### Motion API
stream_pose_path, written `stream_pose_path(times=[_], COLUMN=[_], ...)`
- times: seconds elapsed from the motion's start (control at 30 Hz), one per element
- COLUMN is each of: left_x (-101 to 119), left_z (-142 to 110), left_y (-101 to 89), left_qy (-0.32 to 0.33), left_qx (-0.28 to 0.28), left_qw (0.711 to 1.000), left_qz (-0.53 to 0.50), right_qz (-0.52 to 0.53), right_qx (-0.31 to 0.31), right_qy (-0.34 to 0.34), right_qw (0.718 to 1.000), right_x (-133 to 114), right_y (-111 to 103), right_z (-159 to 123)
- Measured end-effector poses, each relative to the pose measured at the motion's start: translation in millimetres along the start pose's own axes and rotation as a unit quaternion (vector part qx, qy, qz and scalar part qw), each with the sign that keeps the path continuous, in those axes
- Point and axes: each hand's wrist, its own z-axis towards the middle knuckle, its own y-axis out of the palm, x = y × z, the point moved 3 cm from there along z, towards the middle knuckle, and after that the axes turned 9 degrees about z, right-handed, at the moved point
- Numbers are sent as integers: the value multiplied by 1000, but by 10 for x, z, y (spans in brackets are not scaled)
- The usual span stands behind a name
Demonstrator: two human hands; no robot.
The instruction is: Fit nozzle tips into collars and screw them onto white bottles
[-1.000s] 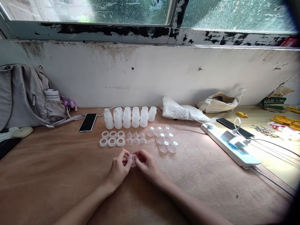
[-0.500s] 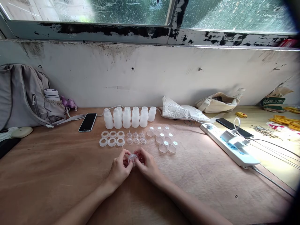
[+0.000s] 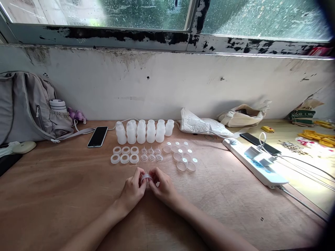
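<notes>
Between my left hand (image 3: 133, 190) and my right hand (image 3: 164, 188), a translucent screw ring (image 3: 146, 176) is held tilted by the fingertips just above the table. Both hands are closed on it, one at each side. Something thin and clear shows at the ring, perhaps a teat, but my fingers hide most of it. Just beyond my hands lie several white rings (image 3: 125, 158) in two rows. Beside them are several clear silicone teats (image 3: 151, 158). Several round clear caps (image 3: 181, 165) with pale stickers lie to the right. Behind stands a row of frosted baby bottles (image 3: 141, 132).
A phone (image 3: 97, 137) and a grey backpack (image 3: 24, 104) lie on the left. At the back are a white padded packet (image 3: 200, 123) and a beige pouch (image 3: 242, 115). A power strip (image 3: 258, 164) with chargers and cables runs along the right, near a dark phone (image 3: 259, 143).
The ring has tilted between my fingers, so its side now faces me more. Both hands stay in nearly the same place. The view has shifted slightly.
</notes>
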Motion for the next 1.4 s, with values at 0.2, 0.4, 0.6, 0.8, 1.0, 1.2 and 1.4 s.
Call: stream_pose_path(times=[0.2, 0.4, 0.6, 0.8, 1.0, 1.2, 1.4], left_x=[-91, -111, -59, -55, -43, -90, -228], left_z=[8, 50, 69, 88, 120, 135, 208], left_y=[-39, -94, -90, -153, -120, -69, -185], left_qy=[5, 44, 14, 3, -19, -20, -78], left_qx=[19, 12, -20, -60, -88, -73, 3], left_qw=[1000, 997, 984, 944, 955, 945, 930], left_qz=[21, -66, -177, -325, -283, -318, -360], right_qz=[196, 399, 380, 359, 351, 288, 155], right_qx=[-33, -44, -27, -3, -20, -23, 59], right_qy=[65, 209, 189, 201, 174, 136, 92], right_qw=[978, 892, 905, 912, 920, 948, 982], right_x=[-46, 79, 127, 132, 140, 162, 202], right_y=[-38, 21, 21, -37, -41, -98, -313], right_z=[20, 85, 93, 90, 100, 147, 518])
